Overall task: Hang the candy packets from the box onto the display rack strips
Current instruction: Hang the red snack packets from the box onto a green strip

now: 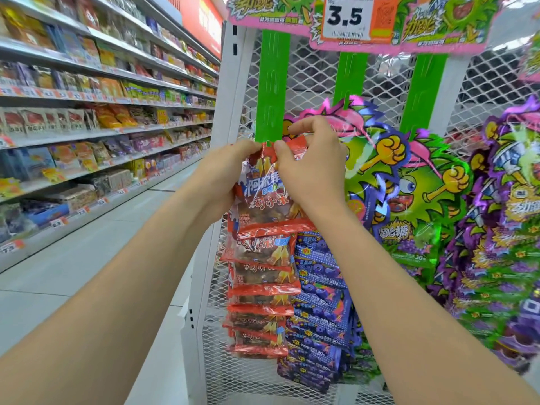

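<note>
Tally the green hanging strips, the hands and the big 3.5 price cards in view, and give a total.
green strips: 3
hands: 2, left hand and right hand, both pinching the red packet
3.5 price card: 1
Total: 6

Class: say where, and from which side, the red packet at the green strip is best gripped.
On the red packet, pinch the flat top seal from the front, either side of its middle: that thin edge faces outward at the green strip.

Green strips [271, 83]: 3 — hands: 2, left hand [225, 176], right hand [312, 165] — price tag [346, 17]: 1.
</note>
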The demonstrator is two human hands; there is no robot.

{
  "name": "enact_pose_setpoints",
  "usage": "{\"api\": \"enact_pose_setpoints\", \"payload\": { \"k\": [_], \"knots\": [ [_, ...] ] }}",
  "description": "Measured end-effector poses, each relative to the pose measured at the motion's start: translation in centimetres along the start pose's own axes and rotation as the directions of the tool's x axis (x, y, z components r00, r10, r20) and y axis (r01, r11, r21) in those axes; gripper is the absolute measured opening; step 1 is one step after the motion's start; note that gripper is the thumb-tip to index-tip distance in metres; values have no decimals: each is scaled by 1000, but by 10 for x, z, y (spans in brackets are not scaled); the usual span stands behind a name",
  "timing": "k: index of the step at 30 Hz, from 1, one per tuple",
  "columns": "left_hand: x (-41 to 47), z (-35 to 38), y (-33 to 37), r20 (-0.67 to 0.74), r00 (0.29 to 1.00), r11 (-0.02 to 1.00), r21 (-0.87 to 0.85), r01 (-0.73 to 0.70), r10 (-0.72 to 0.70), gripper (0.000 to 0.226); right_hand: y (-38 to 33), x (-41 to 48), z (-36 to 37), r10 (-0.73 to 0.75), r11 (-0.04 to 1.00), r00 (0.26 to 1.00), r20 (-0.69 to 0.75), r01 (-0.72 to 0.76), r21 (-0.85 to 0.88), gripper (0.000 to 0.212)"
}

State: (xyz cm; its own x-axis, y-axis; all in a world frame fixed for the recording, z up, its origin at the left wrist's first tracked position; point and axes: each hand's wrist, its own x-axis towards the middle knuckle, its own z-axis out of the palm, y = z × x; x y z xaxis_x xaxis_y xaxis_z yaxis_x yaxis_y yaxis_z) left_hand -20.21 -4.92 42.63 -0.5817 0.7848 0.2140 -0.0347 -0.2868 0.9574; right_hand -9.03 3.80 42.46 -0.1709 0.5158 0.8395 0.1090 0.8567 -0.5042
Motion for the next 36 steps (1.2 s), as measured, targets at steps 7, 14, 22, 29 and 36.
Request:
{"api": "enact_pose_setpoints", "payload": {
  "k": [7,14,22,29,36],
  "knots": [
    [-2,-8,-12,-21,970,928,296,-226,242,17,5,-7,-3,-11,987,1000,24,15,-160,11],
    [-20,-22,-48,24,711,427,785,-448,703,49,12,-53,-10,-280,951,951,-134,255,-173,15],
    [-117,-49,-182,401,761,318,734,-600,510,6,88,-275,-13,78,995,803,591,-99,4,17],
    [-158,-89,-311,456,626,195,876,-441,-633,19,209,-470,-5,693,672,-6,721,-355,-649,18],
    [-151,-112,-364,317,580,10,883,-469,-751,21,241,-571,20,823,449,-188,536,-361,-817,40]
  ]
}}
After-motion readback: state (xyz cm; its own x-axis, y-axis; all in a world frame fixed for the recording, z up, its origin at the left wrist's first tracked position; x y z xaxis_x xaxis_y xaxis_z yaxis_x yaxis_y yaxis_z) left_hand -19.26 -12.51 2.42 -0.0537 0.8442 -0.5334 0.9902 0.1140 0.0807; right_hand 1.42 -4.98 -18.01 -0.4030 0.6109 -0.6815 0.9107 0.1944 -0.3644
